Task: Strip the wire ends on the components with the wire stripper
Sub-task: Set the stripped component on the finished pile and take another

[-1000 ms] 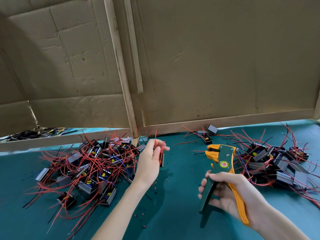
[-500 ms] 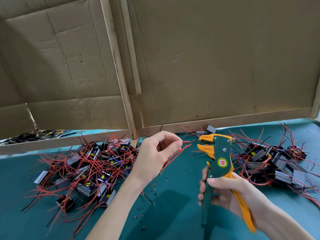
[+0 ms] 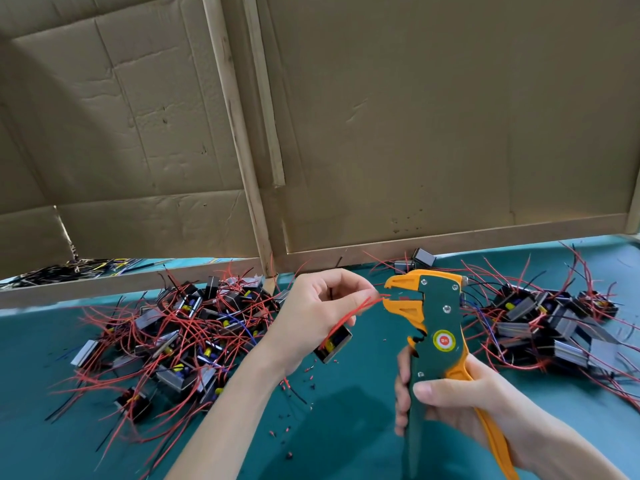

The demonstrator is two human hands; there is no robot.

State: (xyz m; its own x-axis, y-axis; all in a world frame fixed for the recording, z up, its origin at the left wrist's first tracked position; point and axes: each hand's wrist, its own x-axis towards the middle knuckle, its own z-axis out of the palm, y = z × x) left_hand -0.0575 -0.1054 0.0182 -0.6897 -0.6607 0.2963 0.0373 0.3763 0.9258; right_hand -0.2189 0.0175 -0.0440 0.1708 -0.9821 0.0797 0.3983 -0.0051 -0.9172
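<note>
The wire stripper (image 3: 437, 317) showed dark green and orange, with a red-and-yellow round badge (image 3: 444, 340); red wires (image 3: 363, 305) just left of it, teal worktop (image 3: 346, 427) beneath, brown cardboard (image 3: 433, 133) behind.

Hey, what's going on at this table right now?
A person is stripping wires. The left hand pinches the red wires of a small component, their ends at the open jaws of the wire stripper, which the right hand grips by its handles. A left pile and a right pile of wired components lie on the green table.
</note>
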